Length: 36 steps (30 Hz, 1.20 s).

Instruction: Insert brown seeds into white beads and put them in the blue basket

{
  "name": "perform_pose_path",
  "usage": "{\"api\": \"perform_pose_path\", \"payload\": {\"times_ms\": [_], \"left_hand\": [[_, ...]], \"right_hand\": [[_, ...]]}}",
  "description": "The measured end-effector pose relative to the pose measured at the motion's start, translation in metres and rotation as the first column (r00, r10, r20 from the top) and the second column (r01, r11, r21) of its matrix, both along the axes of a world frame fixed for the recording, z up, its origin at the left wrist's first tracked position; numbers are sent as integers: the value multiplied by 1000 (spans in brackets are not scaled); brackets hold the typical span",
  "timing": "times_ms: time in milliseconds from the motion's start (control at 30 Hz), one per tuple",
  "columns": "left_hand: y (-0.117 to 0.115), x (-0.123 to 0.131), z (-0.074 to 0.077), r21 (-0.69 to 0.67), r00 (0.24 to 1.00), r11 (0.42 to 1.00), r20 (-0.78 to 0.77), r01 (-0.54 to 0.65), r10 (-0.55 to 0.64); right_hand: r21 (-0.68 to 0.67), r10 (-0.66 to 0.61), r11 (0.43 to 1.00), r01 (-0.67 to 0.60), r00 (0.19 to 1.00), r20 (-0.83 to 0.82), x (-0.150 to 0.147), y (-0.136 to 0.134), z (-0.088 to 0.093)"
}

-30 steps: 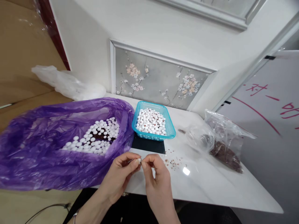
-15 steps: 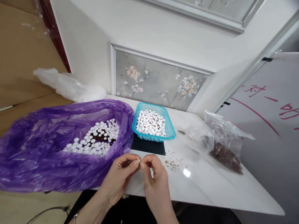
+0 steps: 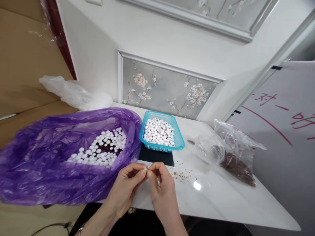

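My left hand (image 3: 124, 186) and my right hand (image 3: 163, 186) meet fingertip to fingertip just above the table's near edge. Both are closed in a pinch on a small whitish piece (image 3: 147, 168), mostly covered by the fingers; its kind is too small to tell. Behind them stands a turquoise plastic basket (image 3: 157, 147) holding many small white balls (image 3: 158, 131), with reddish-brown bits among them. To the left lies an open purple plastic bag (image 3: 49, 160) with more white balls (image 3: 104, 159) and a dark brown mass (image 3: 104, 146) inside.
Brown flakes (image 3: 182, 177) are scattered on the white table (image 3: 221, 200) right of my hands. A dark flat slab (image 3: 157, 158) lies partly under the basket. Farther right are a clear plastic container (image 3: 209, 150) and a clear bag of brown material (image 3: 237, 167). A whiteboard (image 3: 278, 157) borders the right.
The whole view has shifted slightly, so the surroundings sit a little lower. Both hands keep the same pinch, with fingertips almost unmoved.
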<state>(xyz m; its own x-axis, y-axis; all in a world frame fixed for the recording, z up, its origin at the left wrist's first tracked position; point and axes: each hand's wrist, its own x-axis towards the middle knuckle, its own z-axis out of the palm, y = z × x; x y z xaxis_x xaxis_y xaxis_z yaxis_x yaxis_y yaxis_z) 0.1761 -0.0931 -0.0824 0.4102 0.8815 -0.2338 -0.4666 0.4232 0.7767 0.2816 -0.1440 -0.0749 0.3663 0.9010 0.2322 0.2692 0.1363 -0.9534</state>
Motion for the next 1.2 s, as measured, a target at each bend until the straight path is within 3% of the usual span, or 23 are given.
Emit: {"api": "perform_pose_path", "payload": {"times_ms": [133, 200, 333, 433, 567, 733, 900, 1200], "left_hand": [[-1, 1, 0, -4, 999, 1000, 44, 0, 0], [-2, 2, 2, -45, 999, 999, 41, 5, -3], [-1, 2, 8, -60, 999, 998, 33, 3, -1], [1, 4, 12, 12, 1000, 1000, 12, 2, -2], [2, 9, 14, 86, 998, 996, -50, 28, -24], [7, 16, 13, 175, 999, 984, -54, 20, -11], [13, 25, 18, 280, 998, 958, -47, 54, -42], [1, 29, 25, 238, 992, 969, -122, 73, -44]], "right_hand": [[34, 60, 998, -54, 979, -193, 5, -2, 1], [47, 33, 999, -23, 969, -246, 13, -7, 1], [38, -126, 990, 135, 974, -186, 32, -17, -7], [-12, -163, 987, 163, 976, -144, 41, -22, -20], [-48, -118, 992, 114, 987, -109, 43, -27, -32], [-12, -26, 1000, 25, 997, -67, 43, -26, -34], [6, -54, 998, 56, 989, -138, 45, -28, -32], [28, -28, 999, 34, 978, -205, 48, -28, -29]]}}
